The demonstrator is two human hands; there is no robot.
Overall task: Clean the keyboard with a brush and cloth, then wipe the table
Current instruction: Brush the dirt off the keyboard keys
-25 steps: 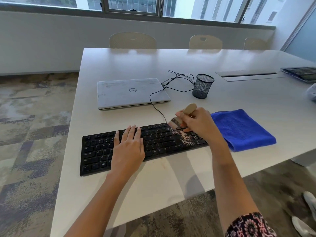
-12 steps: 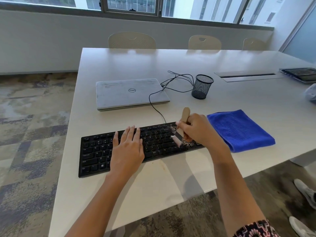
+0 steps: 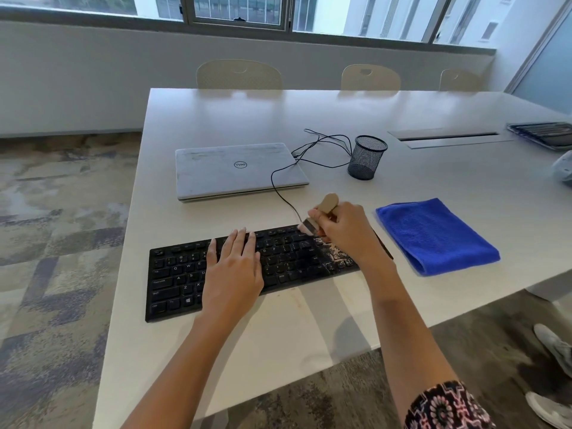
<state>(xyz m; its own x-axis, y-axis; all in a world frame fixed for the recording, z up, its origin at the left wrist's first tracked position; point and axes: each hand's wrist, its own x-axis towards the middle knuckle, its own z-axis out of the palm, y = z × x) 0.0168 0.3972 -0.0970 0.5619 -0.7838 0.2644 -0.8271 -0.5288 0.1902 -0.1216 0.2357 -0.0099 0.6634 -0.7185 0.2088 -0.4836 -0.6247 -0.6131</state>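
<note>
At the left end of the white table (image 3: 173,351) lies the black keyboard (image 3: 176,274), near the front edge, its keys lettered Q, W, E, A, S, Z, X, with Caps Lock and Ctrl at the left and a Windows mark on the bottom row. The left hand (image 3: 232,275) rests flat on its middle, fingers straight and close together. Behind it sits a closed grey laptop (image 3: 216,171), scuffed, with the round Dell badge on the lid. A thin black cable (image 3: 280,193) runs from the keyboard's back edge past the laptop's corner. The right hand (image 3: 348,233) grips a small wooden-handled brush (image 3: 327,203), bristles down on the top key row; pale dust (image 3: 334,253) speckles the keys beneath. Farther back stands a black mesh cup (image 3: 366,157). Just right of the keyboard lies the folded blue cloth (image 3: 433,236).
</note>
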